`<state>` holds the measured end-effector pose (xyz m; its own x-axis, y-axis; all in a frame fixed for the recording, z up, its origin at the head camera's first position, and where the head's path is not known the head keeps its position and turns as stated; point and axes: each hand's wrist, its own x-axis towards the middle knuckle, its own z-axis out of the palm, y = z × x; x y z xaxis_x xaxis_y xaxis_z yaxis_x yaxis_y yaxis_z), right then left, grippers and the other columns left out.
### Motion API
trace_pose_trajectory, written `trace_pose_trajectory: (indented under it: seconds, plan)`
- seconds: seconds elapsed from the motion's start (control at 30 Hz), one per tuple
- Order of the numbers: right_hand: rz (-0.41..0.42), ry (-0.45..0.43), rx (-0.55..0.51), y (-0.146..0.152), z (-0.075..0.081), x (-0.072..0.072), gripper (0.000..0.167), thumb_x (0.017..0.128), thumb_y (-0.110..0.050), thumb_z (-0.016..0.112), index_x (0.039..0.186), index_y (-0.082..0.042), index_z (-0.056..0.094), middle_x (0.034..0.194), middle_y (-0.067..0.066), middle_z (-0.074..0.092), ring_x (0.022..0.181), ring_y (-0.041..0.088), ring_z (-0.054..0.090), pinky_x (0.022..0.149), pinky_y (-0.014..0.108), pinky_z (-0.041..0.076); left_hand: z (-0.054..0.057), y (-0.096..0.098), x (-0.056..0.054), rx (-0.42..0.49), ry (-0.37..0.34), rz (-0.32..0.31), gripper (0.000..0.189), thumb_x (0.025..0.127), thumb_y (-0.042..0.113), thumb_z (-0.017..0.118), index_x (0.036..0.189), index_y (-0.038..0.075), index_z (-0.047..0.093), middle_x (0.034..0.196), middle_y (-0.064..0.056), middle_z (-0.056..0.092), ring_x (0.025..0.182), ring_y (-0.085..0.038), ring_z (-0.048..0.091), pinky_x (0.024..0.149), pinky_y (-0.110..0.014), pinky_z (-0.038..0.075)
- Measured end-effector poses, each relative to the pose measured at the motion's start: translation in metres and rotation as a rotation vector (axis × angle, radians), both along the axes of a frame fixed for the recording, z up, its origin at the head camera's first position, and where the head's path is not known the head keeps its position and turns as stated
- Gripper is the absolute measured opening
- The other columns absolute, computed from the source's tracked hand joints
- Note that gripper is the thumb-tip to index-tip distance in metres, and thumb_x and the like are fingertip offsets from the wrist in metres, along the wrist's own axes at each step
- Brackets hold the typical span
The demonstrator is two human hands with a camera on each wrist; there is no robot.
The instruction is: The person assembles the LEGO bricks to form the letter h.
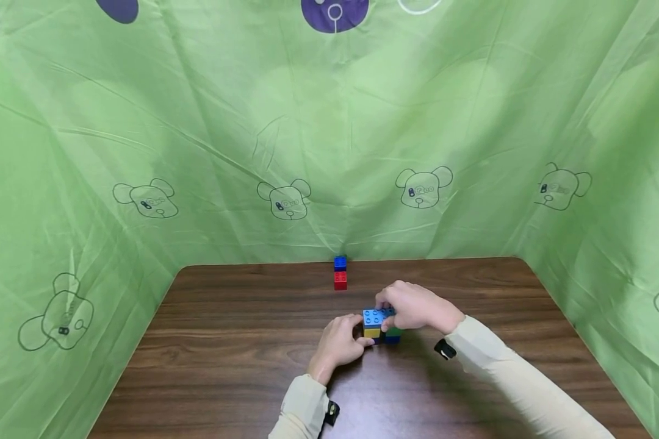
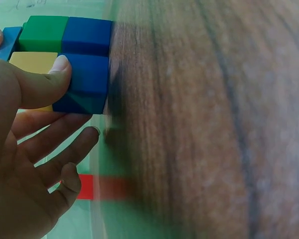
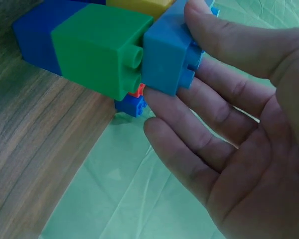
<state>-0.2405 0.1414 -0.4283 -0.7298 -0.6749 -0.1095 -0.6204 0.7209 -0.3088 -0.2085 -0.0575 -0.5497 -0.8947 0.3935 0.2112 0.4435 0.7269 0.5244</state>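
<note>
My right hand [image 1: 414, 306] pinches a long light blue toy brick [image 3: 162, 59] from above, thumb on the near side, fingers on the far side. That brick spans two short stacks: a yellow brick [image 2: 30, 60] over a dark blue brick [image 2: 87, 82], and a green brick [image 3: 97, 47] over another dark blue brick [image 3: 36, 37]. In the right wrist view the green brick's studs show next to the light blue brick. My left hand [image 1: 337, 342] grips the yellow stack, its thumb across the yellow and dark blue bricks and fingers behind.
Farther back on the brown wooden table [image 1: 241, 317] stand a red brick [image 1: 340, 281] and a blue brick [image 1: 340, 263], one behind the other. Green cloth [image 1: 329, 134] with bear drawings hangs around the table's back and sides.
</note>
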Motion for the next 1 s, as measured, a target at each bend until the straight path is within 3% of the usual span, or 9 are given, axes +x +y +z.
trace_pose_trajectory:
  seconds: [0.17, 0.43, 0.7, 1.0]
  plan:
    - [-0.035, 0.027, -0.002, -0.0038, -0.0009, 0.0004, 0.021, 0.079, -0.028, 0.088, 0.09, -0.015, 0.075, 0.081, -0.007, 0.07, 0.067, 0.007, 0.056, 0.064, 0.031, 0.053, 0.0009, -0.0012, -0.0018, -0.006, 0.011, 0.003, 0.022, 0.084, 0.031, 0.081, 0.088, 0.016, 0.065, 0.076, 0.005, 0.06, 0.062, -0.008, 0.044, 0.057, -0.023, 0.037]
    - [-0.031, 0.072, 0.03, -0.0033, -0.0047, 0.0033, 0.021, 0.078, -0.024, 0.087, 0.082, -0.017, 0.068, 0.072, -0.009, 0.06, 0.063, 0.009, 0.051, 0.057, 0.029, 0.047, 0.0008, -0.0004, -0.0026, -0.017, -0.01, -0.007, 0.023, 0.084, 0.033, 0.081, 0.089, 0.018, 0.064, 0.078, 0.007, 0.06, 0.064, -0.009, 0.047, 0.06, -0.024, 0.04]
    - [-0.033, 0.084, -0.009, -0.0023, -0.007, 0.0032, 0.022, 0.077, -0.025, 0.089, 0.083, -0.016, 0.069, 0.074, -0.007, 0.063, 0.063, 0.009, 0.051, 0.059, 0.03, 0.047, 0.0025, -0.0002, -0.0019, -0.016, -0.005, -0.003, 0.022, 0.085, 0.032, 0.081, 0.088, 0.017, 0.064, 0.077, 0.006, 0.06, 0.063, -0.009, 0.046, 0.058, -0.024, 0.039]
    - [-0.043, 0.066, -0.04, -0.0018, -0.0097, 0.0068, 0.021, 0.078, -0.024, 0.088, 0.085, -0.015, 0.07, 0.077, -0.007, 0.066, 0.065, 0.009, 0.053, 0.062, 0.029, 0.049, 0.0017, -0.0007, 0.0013, -0.051, -0.014, 0.018, 0.023, 0.086, 0.034, 0.079, 0.094, 0.017, 0.067, 0.083, 0.004, 0.065, 0.069, -0.012, 0.056, 0.065, -0.029, 0.047]
